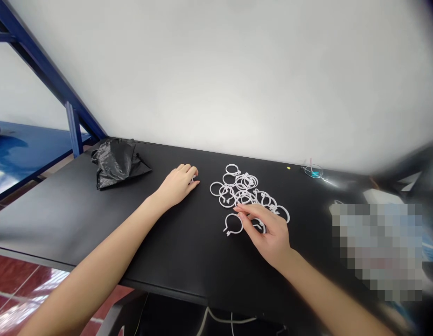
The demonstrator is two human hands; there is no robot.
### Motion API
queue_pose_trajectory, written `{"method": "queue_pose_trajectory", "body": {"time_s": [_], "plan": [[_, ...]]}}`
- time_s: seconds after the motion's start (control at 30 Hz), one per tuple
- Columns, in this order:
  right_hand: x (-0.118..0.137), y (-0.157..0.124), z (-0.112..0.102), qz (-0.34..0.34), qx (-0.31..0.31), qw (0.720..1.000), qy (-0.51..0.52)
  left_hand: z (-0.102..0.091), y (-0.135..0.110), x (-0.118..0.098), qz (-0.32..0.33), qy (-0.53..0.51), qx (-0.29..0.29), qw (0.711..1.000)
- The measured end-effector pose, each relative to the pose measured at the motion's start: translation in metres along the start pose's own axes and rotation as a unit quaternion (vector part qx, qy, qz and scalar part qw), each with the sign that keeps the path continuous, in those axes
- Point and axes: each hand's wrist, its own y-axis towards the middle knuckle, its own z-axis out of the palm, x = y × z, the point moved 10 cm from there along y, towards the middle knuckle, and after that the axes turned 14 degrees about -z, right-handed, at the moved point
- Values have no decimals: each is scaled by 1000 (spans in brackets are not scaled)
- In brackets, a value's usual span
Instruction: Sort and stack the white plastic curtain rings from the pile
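Observation:
A pile of white plastic curtain rings (245,183) lies on the black table, each thin loop split and hooked at its ends. At the near edge of this pile, my right hand (268,228) pinches one white curtain ring (226,219) between thumb and fingertips, its open ends pointing down and left. Part of another ring shows beneath that palm. To the left of the pile, my left hand (179,185) rests low at the tabletop with curled fingers. A small white bit peeks out between its thumb and fingers; most of it is hidden.
A crumpled black plastic bag (116,163) sits on the table (174,261) at the back left. Toward the back right are a clear round item with a blue mark (313,171) and a yellow scrap (288,168). A pixelated area covers the right side. A white wall stands behind.

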Motion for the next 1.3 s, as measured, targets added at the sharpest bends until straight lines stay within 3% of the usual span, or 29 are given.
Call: {"method": "queue_pose_trajectory", "body": {"time_s": [0.3,0.43,0.57,0.73,0.9,1.03,1.17,1.3], "plan": [[0,-1,2,-1,7,1000,6,-8,-1,2,-18,24,-19,999],[0,-2,3,-3,9,1000,9,-22,-11,-22,6,-3,-75,997],[0,-2,5,-1,15,1000,9,-11,-28,-62,107,-100,-11,989],[-1,-2,5,2,20,1000,4,5,-31,-68,110,-196,64,972],[0,-1,3,1,14,1000,3,-1,-28,-66,97,-370,92,919],[0,0,3,0,10,1000,2,4,-26,-64,63,-449,127,882],[1,1,2,1,9,1000,-2,17,-23,-61,-4,-543,204,814],[0,2,-1,3,3,1000,-23,24,-24,-57,-79,-616,246,744]]}}
